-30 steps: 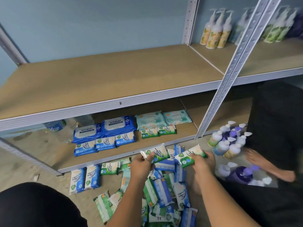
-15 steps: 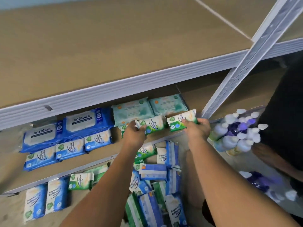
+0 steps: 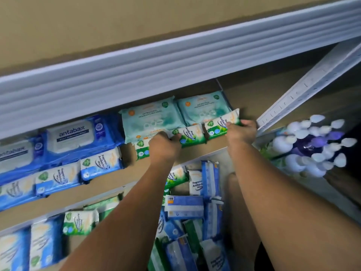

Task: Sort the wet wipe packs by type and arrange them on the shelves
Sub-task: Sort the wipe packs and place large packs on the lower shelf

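Note:
My left hand point(image 3: 164, 146) grips a small green pine wipe pack point(image 3: 190, 134) down on the lower shelf point(image 3: 127, 174), in front of the large teal packs point(image 3: 152, 116). My right hand point(image 3: 241, 132) grips a second green pine pack point(image 3: 219, 125) just to its right, one end tilted up. A third green pack point(image 3: 141, 150) lies on the shelf, partly hidden by my left hand. Large blue antabax packs point(image 3: 74, 135) and small blue fragrance-free packs point(image 3: 99, 163) fill the shelf's left side.
A mixed pile of blue and green packs point(image 3: 192, 210) lies on the floor below my arms. Pump bottles point(image 3: 312, 143) stand at the right by the slanted shelf post point(image 3: 304, 89). The upper shelf's white rail point(image 3: 175, 61) overhangs the hands.
Both hands have carried their green packs up from the floor pile and forward onto the lower shelf, setting them in front of the teal packs. The camera has leaned in closer.

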`<state>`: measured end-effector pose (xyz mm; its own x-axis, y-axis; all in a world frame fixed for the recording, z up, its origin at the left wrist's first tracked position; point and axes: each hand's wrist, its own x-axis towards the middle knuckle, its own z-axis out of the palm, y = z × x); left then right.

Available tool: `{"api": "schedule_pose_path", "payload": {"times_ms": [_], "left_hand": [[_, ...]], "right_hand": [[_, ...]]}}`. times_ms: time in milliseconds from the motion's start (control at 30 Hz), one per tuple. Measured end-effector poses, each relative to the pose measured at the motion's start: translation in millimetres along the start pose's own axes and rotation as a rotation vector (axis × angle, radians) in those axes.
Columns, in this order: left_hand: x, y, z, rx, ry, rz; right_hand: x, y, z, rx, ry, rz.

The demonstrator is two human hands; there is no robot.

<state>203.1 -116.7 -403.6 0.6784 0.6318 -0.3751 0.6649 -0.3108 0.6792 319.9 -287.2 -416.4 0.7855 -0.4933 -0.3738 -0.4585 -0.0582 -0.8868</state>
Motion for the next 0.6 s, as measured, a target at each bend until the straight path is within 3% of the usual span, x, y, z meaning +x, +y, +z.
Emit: {"api": "schedule_pose_path", "payload": {"times_ms": [167,400,600], "left_hand": [[-1.9,-5.2,4.2,0.148,0.001,0.07],[-2.3,-10.2,4.7,0.211,0.038,0.089],[-3.6,-8.8,3.4,0.242,0.033,0.107]], "right_hand": [[2.2,16.5,3.6,-0.167,-0.019,0.016],[-16.3,15.3,1.5,-0.65,-0.1,-0.116],[-17.6,13.6,-2.1,-0.709,-0.171,-0.102]]}}
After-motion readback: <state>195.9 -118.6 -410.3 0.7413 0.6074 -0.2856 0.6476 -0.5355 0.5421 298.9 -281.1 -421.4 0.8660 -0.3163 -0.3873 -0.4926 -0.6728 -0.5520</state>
